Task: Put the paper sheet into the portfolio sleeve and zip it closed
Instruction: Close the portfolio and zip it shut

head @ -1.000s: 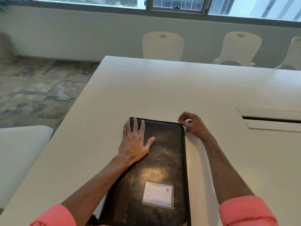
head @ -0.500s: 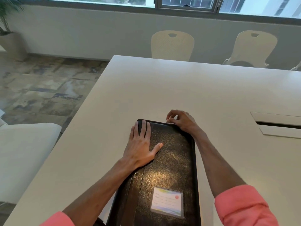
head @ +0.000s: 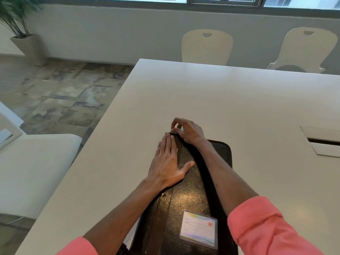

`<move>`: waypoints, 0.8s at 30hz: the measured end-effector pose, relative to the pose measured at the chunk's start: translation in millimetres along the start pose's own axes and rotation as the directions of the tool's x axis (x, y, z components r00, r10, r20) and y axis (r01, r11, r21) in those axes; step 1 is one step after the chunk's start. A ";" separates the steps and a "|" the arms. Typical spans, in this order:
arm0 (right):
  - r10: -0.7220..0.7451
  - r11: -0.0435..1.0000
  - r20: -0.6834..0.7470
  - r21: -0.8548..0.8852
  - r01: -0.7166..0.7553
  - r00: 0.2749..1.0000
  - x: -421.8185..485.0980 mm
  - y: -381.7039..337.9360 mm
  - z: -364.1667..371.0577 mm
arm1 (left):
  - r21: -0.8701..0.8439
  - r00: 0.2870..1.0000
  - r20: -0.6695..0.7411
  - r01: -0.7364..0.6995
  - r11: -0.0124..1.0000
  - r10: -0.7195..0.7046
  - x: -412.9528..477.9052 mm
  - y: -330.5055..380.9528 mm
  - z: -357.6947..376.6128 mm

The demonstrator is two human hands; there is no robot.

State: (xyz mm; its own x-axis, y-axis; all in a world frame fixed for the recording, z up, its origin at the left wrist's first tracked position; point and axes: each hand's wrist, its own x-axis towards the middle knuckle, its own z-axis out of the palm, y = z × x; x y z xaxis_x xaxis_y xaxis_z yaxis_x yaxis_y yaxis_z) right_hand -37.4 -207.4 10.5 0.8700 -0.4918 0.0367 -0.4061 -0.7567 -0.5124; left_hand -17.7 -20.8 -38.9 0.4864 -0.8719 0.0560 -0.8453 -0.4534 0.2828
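A black leather portfolio sleeve (head: 191, 192) lies closed on the white table (head: 239, 100), with a pale name card (head: 198, 229) in a window near my body. My left hand (head: 168, 162) rests flat on its far left part, fingers spread. My right hand (head: 185, 130) is at the far left corner, thumb and fingers pinched on the zipper pull there; the pull itself is too small to make out. My right forearm crosses over the sleeve. No paper sheet shows.
A cable hatch (head: 323, 141) is set into the table at the right. Two cream chairs (head: 207, 46) (head: 305, 48) stand behind the far edge. A white seat (head: 33, 168) is left of the table, and a potted plant (head: 20, 30) stands by the wall.
My right hand has travelled left along the sleeve's far edge, from the right corner to the left corner. The left hand stays pressed on the cover. The camera has turned left.
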 end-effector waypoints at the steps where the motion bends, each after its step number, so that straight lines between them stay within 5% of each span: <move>1: -0.006 1.000 0.009 -0.002 0.006 1.000 1.6 -2.6 0.6 | 0.001 1.000 -0.002 0.000 1.000 0.000 -0.2 -0.2 0.5; 12: 0.027 0.998 0.017 0.048 -0.028 0.999 -2.5 -11.7 -2.1 | 0.012 1.000 -0.007 0.015 1.000 -0.015 -1.7 -1.1 0.9; 17: 0.133 0.986 -0.196 0.130 -0.109 0.971 -48.2 -10.8 -5.7 | 0.012 1.000 -0.002 0.016 1.000 -0.016 -2.7 -3.8 0.2; 20: 0.208 0.978 -0.286 0.075 -0.195 0.935 -100.8 -3.9 -5.2 | 0.006 1.000 0.008 0.013 1.000 -0.013 -1.5 -8.4 -2.7; 24: 0.318 0.937 -0.181 -0.089 -0.337 0.931 -171.7 -2.8 13.7 | 0.015 0.998 0.042 0.053 0.998 -0.053 5.0 -22.3 -20.0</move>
State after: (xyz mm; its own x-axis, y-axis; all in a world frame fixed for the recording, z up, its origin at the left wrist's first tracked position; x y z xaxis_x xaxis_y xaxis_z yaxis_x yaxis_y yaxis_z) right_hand -181.9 -114.9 -6.1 0.6303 -0.7759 0.0264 -0.6986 -0.5817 -0.4166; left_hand 8.0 -11.3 -25.8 0.5212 -0.8534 0.0006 -0.8217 -0.5016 0.2705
